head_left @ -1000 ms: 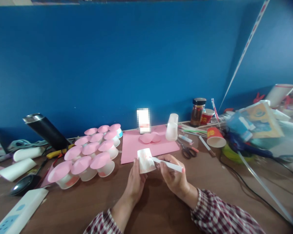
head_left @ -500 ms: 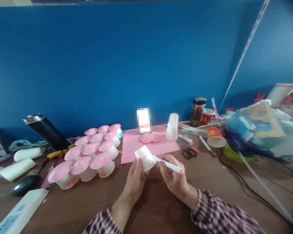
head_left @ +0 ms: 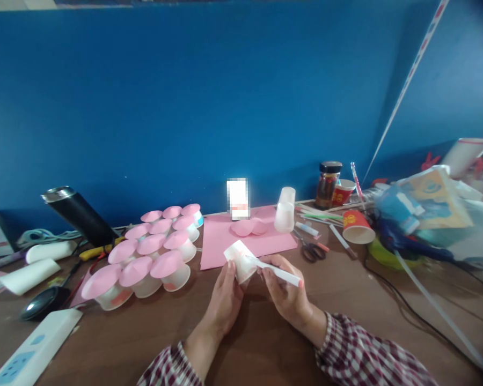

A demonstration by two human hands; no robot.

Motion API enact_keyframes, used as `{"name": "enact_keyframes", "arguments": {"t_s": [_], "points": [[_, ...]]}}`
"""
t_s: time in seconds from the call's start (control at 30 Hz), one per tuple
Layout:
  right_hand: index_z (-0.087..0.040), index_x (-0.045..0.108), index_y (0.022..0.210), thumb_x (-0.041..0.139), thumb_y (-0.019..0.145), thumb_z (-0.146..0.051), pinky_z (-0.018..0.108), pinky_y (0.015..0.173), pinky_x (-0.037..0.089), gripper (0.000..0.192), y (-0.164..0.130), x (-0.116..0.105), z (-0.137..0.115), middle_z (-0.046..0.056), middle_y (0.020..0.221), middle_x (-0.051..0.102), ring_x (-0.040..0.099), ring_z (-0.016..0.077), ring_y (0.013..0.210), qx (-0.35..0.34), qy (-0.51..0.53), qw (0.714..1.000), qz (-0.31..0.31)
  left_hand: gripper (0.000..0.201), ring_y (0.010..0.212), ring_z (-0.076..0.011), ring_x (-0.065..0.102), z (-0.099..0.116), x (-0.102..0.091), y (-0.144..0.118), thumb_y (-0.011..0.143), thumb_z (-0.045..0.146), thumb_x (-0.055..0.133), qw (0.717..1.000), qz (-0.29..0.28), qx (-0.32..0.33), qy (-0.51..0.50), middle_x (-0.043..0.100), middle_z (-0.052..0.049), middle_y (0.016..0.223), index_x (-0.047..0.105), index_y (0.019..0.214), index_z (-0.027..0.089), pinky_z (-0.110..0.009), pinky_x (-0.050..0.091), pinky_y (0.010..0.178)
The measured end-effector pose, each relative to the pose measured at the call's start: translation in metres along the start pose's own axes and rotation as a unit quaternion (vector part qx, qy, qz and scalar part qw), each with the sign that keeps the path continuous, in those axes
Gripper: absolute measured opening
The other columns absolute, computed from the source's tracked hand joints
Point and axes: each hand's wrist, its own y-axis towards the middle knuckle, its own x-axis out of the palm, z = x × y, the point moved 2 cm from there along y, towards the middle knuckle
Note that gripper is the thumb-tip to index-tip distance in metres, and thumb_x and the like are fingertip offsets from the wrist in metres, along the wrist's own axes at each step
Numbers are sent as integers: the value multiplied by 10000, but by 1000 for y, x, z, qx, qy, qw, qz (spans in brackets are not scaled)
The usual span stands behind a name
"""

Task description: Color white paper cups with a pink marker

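Observation:
My left hand (head_left: pixel 224 300) holds a small white paper cup (head_left: pixel 240 259) tilted on its side above the brown table (head_left: pixel 265 343). My right hand (head_left: pixel 286 294) grips a white marker (head_left: pixel 277 271) with a pink end, its tip touching the cup's wall. The cup shows faint pink marks. Both sleeves are plaid. A pink paper sheet (head_left: pixel 221 242) lies just beyond the cup.
Several upturned cups with pink discs (head_left: pixel 151 252) stand at left, by a black flask (head_left: pixel 78 214). Stacked clear cups (head_left: pixel 284 210), scissors (head_left: pixel 312 249), a jar (head_left: pixel 327 185) and a red cup (head_left: pixel 356 226) lie at right. A power strip (head_left: pixel 28 354) and mouse (head_left: pixel 42 303) sit front left.
The cup has been turned in my left hand from nearly upright to tilted, with the marker still against it. The hands stay in nearly the same place.

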Motion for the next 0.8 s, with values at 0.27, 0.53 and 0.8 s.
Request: {"name": "enact_keyframes", "arguments": {"t_s": [0.27,0.53,0.8], "points": [[-175,578,971,492,878,-198,264,672,519,128,-2,1,3,53,827,643,634,163,731,11,-2,1000,6,305,1127,-227,554,2,2,0,848,334,547,1000,-14,-10,17,635,-81,1170,587,1124,212,-382,405,990],[-180,571,975,502,867,-161,265,670,513,129,1,-1,-2,46,807,634,618,158,715,-36,-38,999,6,380,1099,-221,563,0,-4,3,826,324,581,1000,2,-2,31,620,-86,1182,541,1189,221,-377,396,978],[-180,565,988,512,864,-154,259,675,512,137,1,1,0,40,817,627,614,151,723,-43,-52,998,6,371,1095,-214,557,0,-3,2,826,308,585,999,11,-9,37,628,-87,1147,541,1180,206,-364,387,976]]}}
